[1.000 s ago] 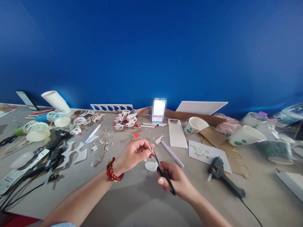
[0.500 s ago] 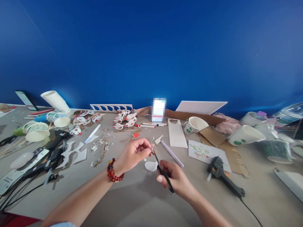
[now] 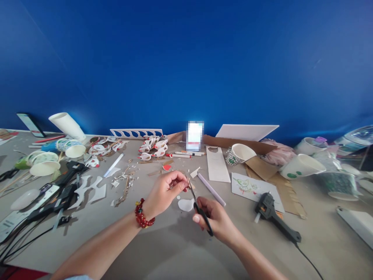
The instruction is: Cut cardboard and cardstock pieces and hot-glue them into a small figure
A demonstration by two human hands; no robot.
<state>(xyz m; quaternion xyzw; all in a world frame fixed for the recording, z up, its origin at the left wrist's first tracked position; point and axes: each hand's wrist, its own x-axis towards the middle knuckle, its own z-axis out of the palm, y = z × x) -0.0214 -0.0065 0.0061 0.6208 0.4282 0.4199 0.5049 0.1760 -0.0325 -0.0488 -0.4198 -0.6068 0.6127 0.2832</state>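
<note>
My left hand, with a red bead bracelet on the wrist, pinches a small piece of card between thumb and fingers at the table's middle. My right hand is closed on black-handled scissors, whose blades point up and left to the pinched piece. A white rounded cut-out lies on the table just below the blades. Small paper scraps are scattered to the left of my hands.
A black glue gun with its cord lies to the right, beside a drawn-on paper. Paper cups stand at the right, and more cups at the left. Markers, white strips and cardboard lie at the back.
Both hands stay nearly in place; the scissors and my right hand have shifted slightly left and up toward the pinched piece.
</note>
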